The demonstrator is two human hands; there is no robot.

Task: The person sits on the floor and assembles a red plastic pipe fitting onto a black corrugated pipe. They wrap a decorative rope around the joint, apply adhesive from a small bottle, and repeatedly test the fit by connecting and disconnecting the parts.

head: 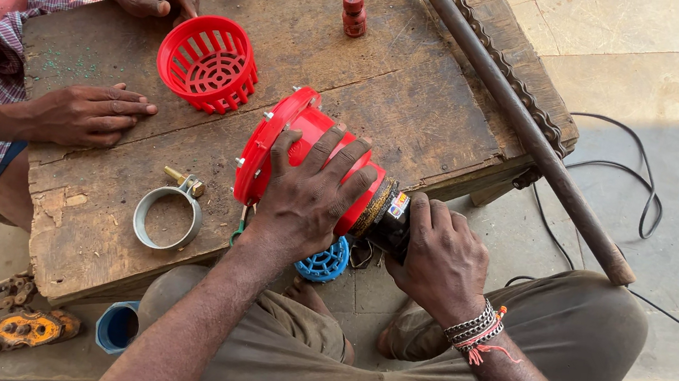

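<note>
The left hand [306, 199] clamps over a red flanged valve body [295, 151] lying on its side at the near edge of the wooden tabletop [378, 68]. The right hand [438, 258] is wrapped around the dark fitting [388, 217] at the body's right end. A red strainer basket [207, 63] sits further left, between another person's hands [85, 116], and a metal clamp ring [167, 217] lies near left.

The left hand [308, 197] wraps over a red flanged valve body [291, 150] lying at the wooden counter [310, 39] edge, while the right hand [438, 258] grips its dark threaded end [386, 217]. Beyond the left hand sits a red strainer basket [207, 63]; just left of it lies a metal hose clamp [167, 215].
</note>
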